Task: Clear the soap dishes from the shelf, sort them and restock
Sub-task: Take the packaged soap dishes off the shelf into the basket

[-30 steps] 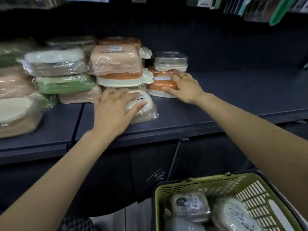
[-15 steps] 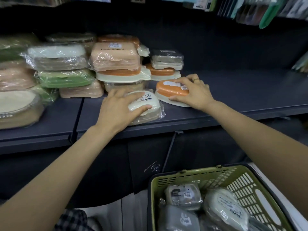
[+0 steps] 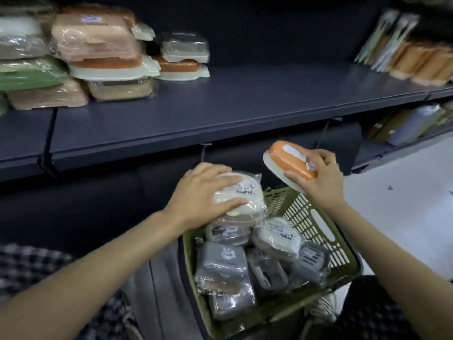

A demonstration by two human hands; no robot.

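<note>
Head view: the left hand (image 3: pixel 201 195) grips a wrapped cream soap dish (image 3: pixel 241 200) from above, fingers curled round it, over the far left corner of the green basket (image 3: pixel 318 222). The right hand (image 3: pixel 321 177) holds an orange soap dish (image 3: pixel 289 160) up in the air, just past the basket's far rim. More wrapped dishes (image 3: pixel 98 45) sit stacked on the dark shelf (image 3: pixel 245 104), far left.

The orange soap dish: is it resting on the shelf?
No: the right hand holds the orange soap dish in the air above the green basket, below the shelf.
</note>
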